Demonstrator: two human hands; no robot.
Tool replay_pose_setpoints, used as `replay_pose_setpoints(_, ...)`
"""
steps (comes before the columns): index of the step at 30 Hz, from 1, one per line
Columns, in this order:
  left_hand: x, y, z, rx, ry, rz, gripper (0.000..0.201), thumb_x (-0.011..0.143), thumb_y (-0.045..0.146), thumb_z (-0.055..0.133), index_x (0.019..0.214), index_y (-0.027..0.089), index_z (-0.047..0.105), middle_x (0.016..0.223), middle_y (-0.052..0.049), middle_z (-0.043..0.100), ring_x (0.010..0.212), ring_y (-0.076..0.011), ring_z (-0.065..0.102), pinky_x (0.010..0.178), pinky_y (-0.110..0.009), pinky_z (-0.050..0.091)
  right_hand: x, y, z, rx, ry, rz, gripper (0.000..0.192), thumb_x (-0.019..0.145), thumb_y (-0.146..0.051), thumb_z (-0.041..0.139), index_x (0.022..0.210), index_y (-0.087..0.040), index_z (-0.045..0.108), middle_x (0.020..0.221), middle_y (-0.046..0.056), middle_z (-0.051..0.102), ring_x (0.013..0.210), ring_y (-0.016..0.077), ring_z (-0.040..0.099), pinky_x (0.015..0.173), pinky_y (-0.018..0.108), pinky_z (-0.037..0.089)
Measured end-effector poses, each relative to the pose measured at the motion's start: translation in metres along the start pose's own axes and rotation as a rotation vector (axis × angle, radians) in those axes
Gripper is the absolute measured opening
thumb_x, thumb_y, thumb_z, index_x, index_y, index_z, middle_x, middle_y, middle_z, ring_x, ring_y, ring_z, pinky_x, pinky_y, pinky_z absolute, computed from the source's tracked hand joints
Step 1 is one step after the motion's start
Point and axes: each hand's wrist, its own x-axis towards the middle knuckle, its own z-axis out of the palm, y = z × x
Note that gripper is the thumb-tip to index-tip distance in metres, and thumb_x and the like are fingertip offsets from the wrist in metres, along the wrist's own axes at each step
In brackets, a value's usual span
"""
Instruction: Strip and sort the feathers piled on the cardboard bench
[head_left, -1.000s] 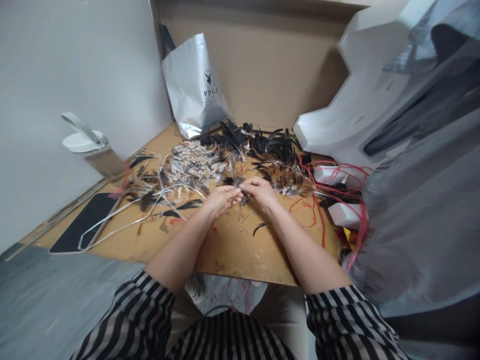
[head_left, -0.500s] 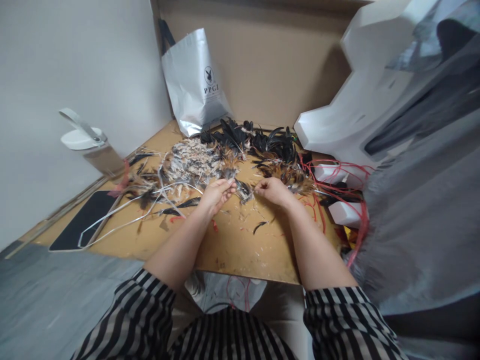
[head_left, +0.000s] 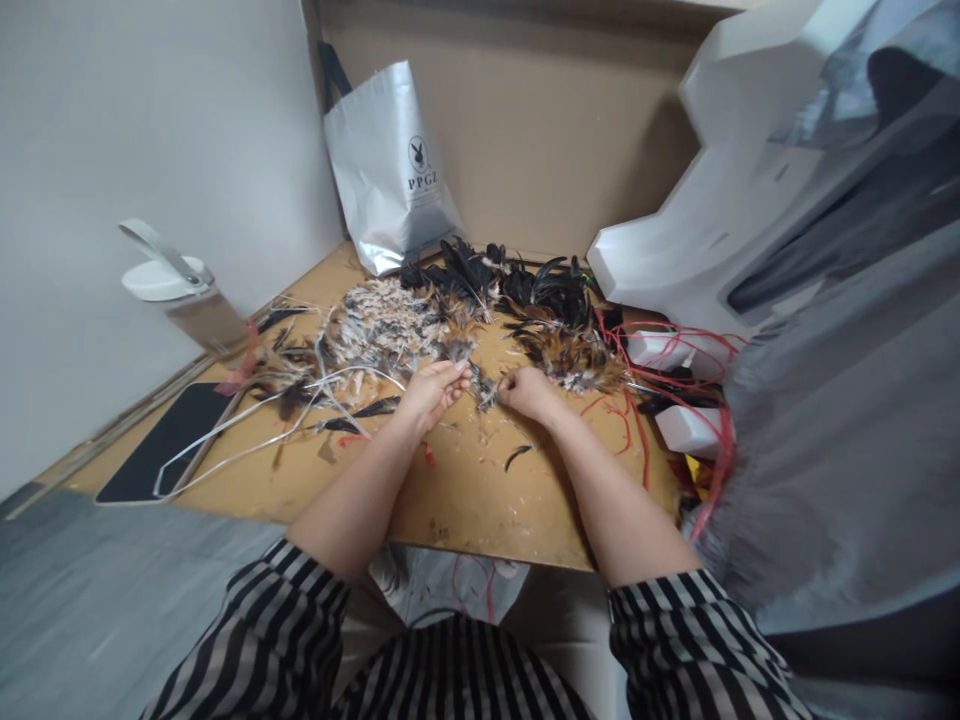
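Feathers (head_left: 465, 305) lay heaped on the table (head_left: 465, 500), behind both hands. A bag (head_left: 390, 170) stood behind them, a bottle (head_left: 180, 290) far left, cords (head_left: 660, 370) to the right.

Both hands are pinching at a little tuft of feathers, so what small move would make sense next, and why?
Probably draw the right hand in toward the left hand so the small feather tuft between them closes into one bunch. The fingertips sit just apart, the tuft spans the gap above the wooden board, and the loose feather pile lies right behind.
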Motion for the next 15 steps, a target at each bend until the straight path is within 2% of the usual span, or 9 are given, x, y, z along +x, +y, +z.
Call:
replay_pose_setpoints(5, -0.0016, 0.0004, 0.0009, -0.002, -0.002, -0.019, 0.010, 0.069, 0.016, 0.066, 0.075, 0.009, 0.062, 0.067, -0.003, 0.063, 0.052, -0.0041, 0.057, 0.042, -0.011, 0.040, 0.0030, 0.0034, -0.0012, 0.532, -0.055, 0.094, 0.004, 0.062, -0.018, 0.058, 0.060, -0.014, 0.059, 0.043, -0.003, 0.053, 0.039, 0.0066, 0.042, 0.040, 0.018, 0.032)
replay_pose_setpoints(9, -0.0022, 0.0003, 0.0013, -0.001, -0.009, -0.031, 0.009, 0.069, 0.015, 0.065, 0.074, 0.009, 0.062, 0.067, -0.003, 0.063, 0.051, -0.0040, 0.057, 0.042, -0.011, 0.040, 0.0029, -0.0013, -0.0050, 0.961, -0.084, 0.181, 0.008, 0.061, -0.012, 0.063, 0.066, -0.013, 0.057, 0.053, 0.000, 0.060, 0.042, 0.0072, 0.052, 0.037, 0.015, 0.038)
replay_pose_setpoints(12, -0.0020, -0.0002, 0.0012, 0.002, -0.031, -0.039, 0.009, 0.069, 0.015, 0.066, 0.075, 0.009, 0.062, 0.068, -0.003, 0.063, 0.052, -0.0045, 0.058, 0.042, -0.011, 0.041, 0.0021, -0.0050, -0.0060, 1.150, -0.131, 0.245, 0.014, 0.061, -0.010, 0.066, 0.071, -0.014, 0.057, 0.059, 0.001, 0.063, 0.049, 0.0094, 0.059, 0.042, 0.016, 0.045)
replay_pose_setpoints(15, -0.0021, -0.0005, 0.0009, 0.004, -0.057, -0.049, 0.010, 0.069, 0.015, 0.066, 0.075, 0.009, 0.063, 0.069, -0.004, 0.064, 0.053, -0.0047, 0.058, 0.043, -0.011, 0.041, 0.0019, -0.0063, -0.0043, 1.239, -0.182, 0.245, 0.012, 0.065, -0.016, 0.067, 0.072, -0.013, 0.058, 0.065, 0.003, 0.064, 0.054, 0.0106, 0.062, 0.044, 0.017, 0.048)
